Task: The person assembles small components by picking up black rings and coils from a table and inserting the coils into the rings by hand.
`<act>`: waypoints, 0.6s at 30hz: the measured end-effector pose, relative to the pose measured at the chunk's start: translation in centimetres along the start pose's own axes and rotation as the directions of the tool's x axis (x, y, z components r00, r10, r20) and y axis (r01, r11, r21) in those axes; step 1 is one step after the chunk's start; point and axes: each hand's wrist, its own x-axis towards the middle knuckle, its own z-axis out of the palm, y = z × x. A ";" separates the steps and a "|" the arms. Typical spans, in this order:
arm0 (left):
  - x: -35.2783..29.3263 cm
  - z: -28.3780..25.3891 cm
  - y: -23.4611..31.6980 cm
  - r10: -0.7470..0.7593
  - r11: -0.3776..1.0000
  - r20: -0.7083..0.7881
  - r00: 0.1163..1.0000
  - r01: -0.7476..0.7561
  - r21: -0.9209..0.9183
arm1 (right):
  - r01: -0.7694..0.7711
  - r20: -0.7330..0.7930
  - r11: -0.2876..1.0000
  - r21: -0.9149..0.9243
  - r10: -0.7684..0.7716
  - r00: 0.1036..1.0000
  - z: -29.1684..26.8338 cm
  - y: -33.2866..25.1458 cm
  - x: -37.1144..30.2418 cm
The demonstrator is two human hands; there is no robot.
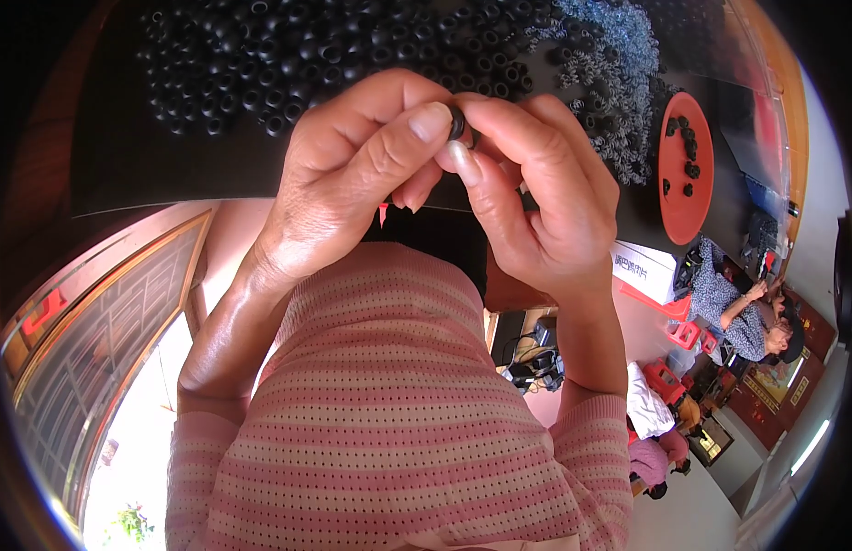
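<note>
Above the near edge of the black table, my two hands meet fingertip to fingertip. My left hand [353, 156] pinches a small round black part [456, 122], like a ring or cap, between thumb and forefinger. From the other side, the thumb and forefinger of my right hand [550, 174] close on the same small part, and its other fingers curl inward. Whether it is one part or two fitted together is hidden by the fingers. Just beyond my hands lies a wide spread of black hollow caps [353, 46].
Small metal springs [610, 110] and a heap of bluish see-through bits [623, 32] lie at the far right. An orange-red oval tray [685, 207] holds several black pieces. Other people [743, 308] sit at the right, near red stools [683, 333].
</note>
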 end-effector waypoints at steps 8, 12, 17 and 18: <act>0.0 -1.0 -0.3 -0.013 1.000 0.092 0.996 0.011 0.021 | 0.020 -0.010 1.000 -0.018 -0.020 1.000 0.0 -0.1 0.2; -0.1 -1.0 -0.2 -0.043 0.999 0.092 0.995 0.041 0.025 | -0.010 0.010 1.000 0.000 0.010 1.000 -0.2 -0.4 0.3; -0.1 0.1 0.1 -0.029 0.999 0.007 1.000 0.029 -0.016 | -0.014 0.016 1.000 -0.010 0.014 1.000 -0.4 -0.3 0.2; -0.1 0.1 0.1 -0.026 1.000 0.009 1.000 0.026 -0.018 | -0.014 0.016 1.000 -0.010 0.014 1.000 -0.4 -0.3 0.2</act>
